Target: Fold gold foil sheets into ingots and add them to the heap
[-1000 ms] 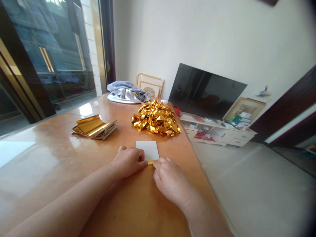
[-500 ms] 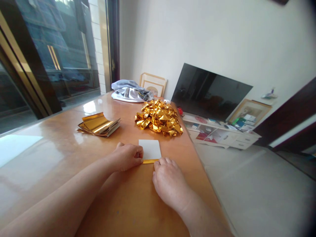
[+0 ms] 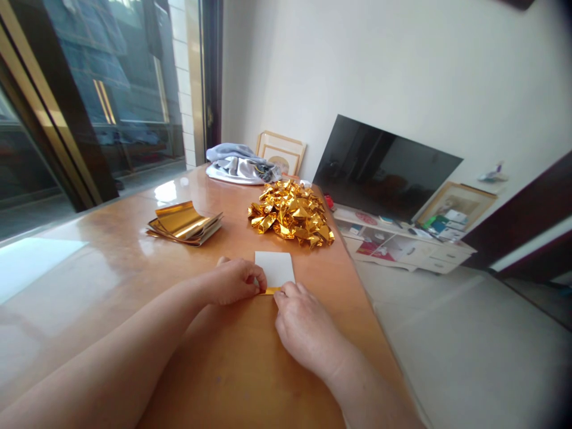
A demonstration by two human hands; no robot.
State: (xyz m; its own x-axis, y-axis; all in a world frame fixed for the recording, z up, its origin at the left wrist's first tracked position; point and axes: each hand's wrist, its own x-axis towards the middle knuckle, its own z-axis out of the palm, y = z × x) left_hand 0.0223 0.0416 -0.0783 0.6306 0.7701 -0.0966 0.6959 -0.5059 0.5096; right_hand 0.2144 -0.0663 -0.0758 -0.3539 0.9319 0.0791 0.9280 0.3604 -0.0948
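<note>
We have the white sheet [image 3: 274, 268] flat on the surface [image 3: 241, 375], its near edge turned up into a narrow gold strip [image 3: 270, 291]. To the right of the sheet only a modest band of wood is left before the slanting edge of the surface, with the pale floor [image 3: 447, 333] beyond, and our right hand [image 3: 304, 316] and forearm fill much of that side. To the left of the sheet the room is far wider, though our left forearm crosses it. On the near side of the sheet, bare wood opens between our arms. Beyond the sheet, just past its far edge, the pile of folded gold pieces [image 3: 292, 211] limits the way forward; the foil stack [image 3: 183, 225] lies farther off to its left.

The fingers of our left hand [image 3: 235, 281] are pinched at the left end of the strip, and those of our right hand are curled in and closed on its right part; their undersides are hidden.

Compared with half a second ago, our two sets of fingers sit closer together, so less gold shows between them. The pile and stack keep their places about the sheet, while our view has swung slightly left
</note>
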